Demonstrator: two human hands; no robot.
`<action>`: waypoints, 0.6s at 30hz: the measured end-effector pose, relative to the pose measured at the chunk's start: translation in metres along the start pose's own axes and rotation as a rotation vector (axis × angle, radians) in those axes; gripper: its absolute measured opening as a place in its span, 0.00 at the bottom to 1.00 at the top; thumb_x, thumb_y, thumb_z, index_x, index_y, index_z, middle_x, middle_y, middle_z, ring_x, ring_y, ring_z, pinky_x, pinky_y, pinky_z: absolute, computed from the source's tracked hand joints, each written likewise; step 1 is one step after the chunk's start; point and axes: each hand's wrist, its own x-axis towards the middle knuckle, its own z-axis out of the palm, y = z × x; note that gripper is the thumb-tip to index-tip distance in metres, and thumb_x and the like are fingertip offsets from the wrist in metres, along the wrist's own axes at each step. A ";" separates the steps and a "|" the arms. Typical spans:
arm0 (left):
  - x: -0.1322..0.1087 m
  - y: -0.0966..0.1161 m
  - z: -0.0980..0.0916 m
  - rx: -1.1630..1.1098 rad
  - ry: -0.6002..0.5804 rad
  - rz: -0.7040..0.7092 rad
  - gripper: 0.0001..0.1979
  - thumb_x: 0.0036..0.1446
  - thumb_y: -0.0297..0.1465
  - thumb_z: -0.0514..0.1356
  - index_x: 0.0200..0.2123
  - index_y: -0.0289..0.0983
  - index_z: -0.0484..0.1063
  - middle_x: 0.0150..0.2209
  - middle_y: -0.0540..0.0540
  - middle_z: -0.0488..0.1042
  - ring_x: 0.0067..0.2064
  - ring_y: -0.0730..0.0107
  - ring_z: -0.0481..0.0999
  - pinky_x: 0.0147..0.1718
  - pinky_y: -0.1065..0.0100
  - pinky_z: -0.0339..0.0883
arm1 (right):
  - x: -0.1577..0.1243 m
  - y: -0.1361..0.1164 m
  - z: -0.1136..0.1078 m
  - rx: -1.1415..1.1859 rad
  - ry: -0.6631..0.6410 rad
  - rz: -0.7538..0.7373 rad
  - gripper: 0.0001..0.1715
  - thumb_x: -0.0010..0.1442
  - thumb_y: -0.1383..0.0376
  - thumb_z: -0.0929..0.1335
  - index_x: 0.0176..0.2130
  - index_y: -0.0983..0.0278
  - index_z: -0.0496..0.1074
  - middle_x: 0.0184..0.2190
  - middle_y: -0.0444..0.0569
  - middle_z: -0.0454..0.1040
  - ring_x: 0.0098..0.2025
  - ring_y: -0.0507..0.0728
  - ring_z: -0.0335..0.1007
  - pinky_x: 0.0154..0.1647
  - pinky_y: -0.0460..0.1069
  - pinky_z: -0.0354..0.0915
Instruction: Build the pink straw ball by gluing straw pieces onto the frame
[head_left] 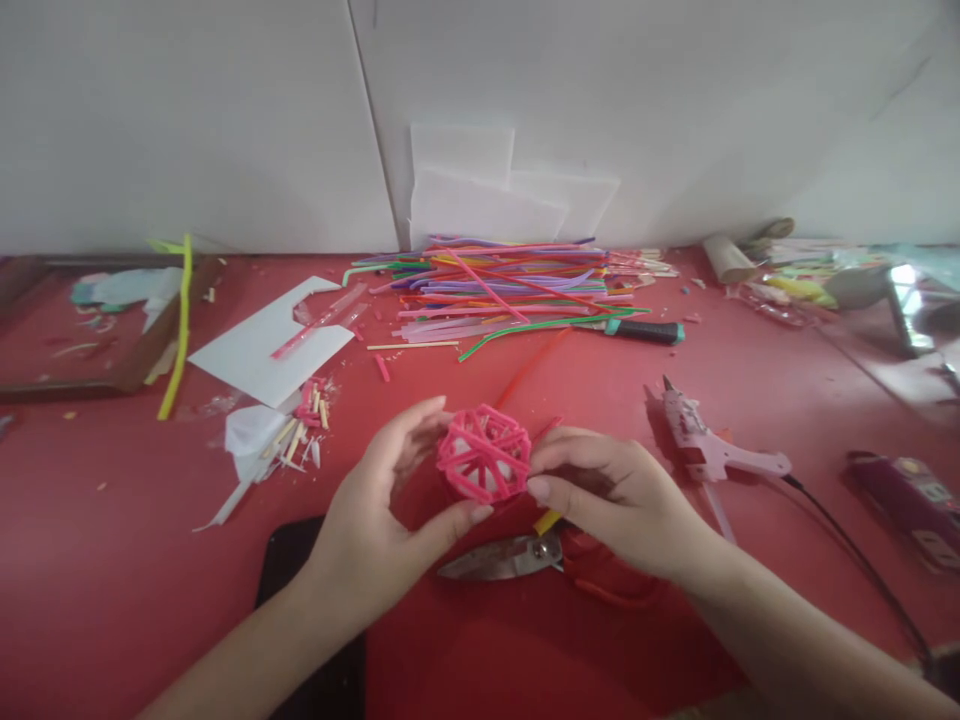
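Between my hands is a small pink lattice ball (pixel 484 458), built from fuzzy-looking pink strips crossed into triangles, with something white showing inside. My left hand (pixel 390 490) curves around its left side, thumb along the lower edge. At the right side, my right hand (pixel 615 490) pinches the ball's edge between thumb and fingers. A pink strip (pixel 551 428) pokes up by those fingertips; whether it joins the ball is hidden. Under my right hand lie scissors (pixel 510 557) with red handles, partly covered, and a short yellow piece (pixel 547 521).
A heap of coloured pipe cleaners (pixel 510 285) lies at the back, with a dark-handled tool (pixel 645 331) beside it. To the right rests a pink glue gun (pixel 712 450) with a black cord. White paper (pixel 274 345), scraps (pixel 304 425) and a black flat object (pixel 330 660) are at left.
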 end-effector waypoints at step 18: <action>-0.004 -0.006 0.002 -0.048 -0.118 0.135 0.37 0.61 0.29 0.63 0.69 0.46 0.52 0.71 0.40 0.58 0.69 0.53 0.62 0.67 0.49 0.59 | 0.002 0.008 0.008 -0.613 0.290 -0.628 0.11 0.62 0.72 0.71 0.44 0.61 0.77 0.38 0.47 0.76 0.38 0.53 0.71 0.41 0.52 0.69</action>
